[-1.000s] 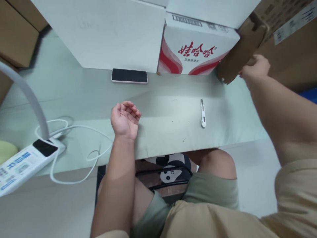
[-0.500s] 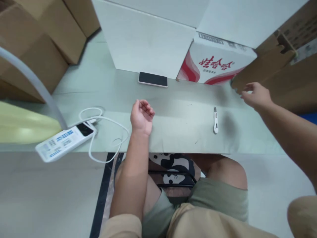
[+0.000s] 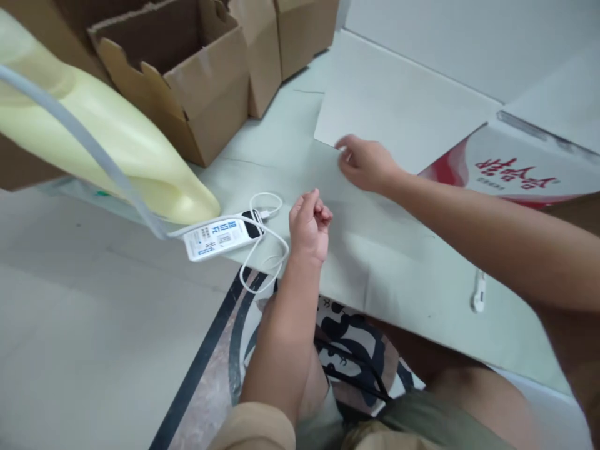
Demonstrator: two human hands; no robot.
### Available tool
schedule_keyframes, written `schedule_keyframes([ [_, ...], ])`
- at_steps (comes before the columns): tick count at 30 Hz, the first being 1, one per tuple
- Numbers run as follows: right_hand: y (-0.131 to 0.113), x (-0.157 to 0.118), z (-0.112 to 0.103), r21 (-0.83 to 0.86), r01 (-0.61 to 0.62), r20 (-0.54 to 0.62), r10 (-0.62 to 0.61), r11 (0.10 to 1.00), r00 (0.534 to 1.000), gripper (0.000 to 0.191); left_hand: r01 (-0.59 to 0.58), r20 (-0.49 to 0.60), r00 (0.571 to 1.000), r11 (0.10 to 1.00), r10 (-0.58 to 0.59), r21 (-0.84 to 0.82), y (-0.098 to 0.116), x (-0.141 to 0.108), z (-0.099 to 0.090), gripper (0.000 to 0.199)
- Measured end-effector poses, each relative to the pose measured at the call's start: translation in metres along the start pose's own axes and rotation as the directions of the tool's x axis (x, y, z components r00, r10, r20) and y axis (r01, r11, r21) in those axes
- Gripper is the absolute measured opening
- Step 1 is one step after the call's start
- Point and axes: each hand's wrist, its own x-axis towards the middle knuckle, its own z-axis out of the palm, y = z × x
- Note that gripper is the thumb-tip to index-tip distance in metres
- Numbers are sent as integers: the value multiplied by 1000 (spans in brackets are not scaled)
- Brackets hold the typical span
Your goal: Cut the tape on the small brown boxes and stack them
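Observation:
My left hand (image 3: 310, 228) hovers over the near edge of the table, palm partly up. Its fingers are curled in loosely with nothing visible in them. My right hand (image 3: 365, 161) is stretched across to the lower edge of a tall white panel (image 3: 375, 94), thumb and forefinger bent with a gap between them; it appears to hold nothing. The dark phone seen earlier along that panel is out of sight, behind my right hand and forearm. Close to my left hand lie a white power bank (image 3: 220, 237) with a dark display and its looped white cable (image 3: 285, 250).
A white utility knife (image 3: 479, 292) lies on the pale table (image 3: 403, 269) at right. Behind stands a red-and-white carton (image 3: 506, 165). Open brown cardboard boxes (image 3: 210, 87) fill the back left. A pale yellow curved form (image 3: 126, 144) and a grey tube (image 3: 94, 147) project in at left.
My right hand has swung left from the right side to the panel's lower edge. The view has turned left. My left hand's fingers look more curled; the phone is now hidden.

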Motion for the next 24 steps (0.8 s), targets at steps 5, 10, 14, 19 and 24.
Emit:
schedule_keyframes([
  [5,-140,62,2,90,356,68,-362,930,930,80,10,-43,999,1000,-11,-12,10,5,-5,35],
  [10,-194,92,2,39,388,81,-390,921,917,84,38,-51,998,998,-36,45,11,9,-9,38],
  [14,-172,85,5,-148,349,43,-347,925,937,62,53,-69,996,998,-51,22,16,8,-7,38],
  [19,-111,57,-13,-217,209,17,-211,953,977,50,-105,-112,987,989,117,104,10,3,-3,38],
  [24,-29,-6,-50,-345,104,-132,-158,933,979,51,-554,96,815,719,572,420,-6,-15,-5,41],
])
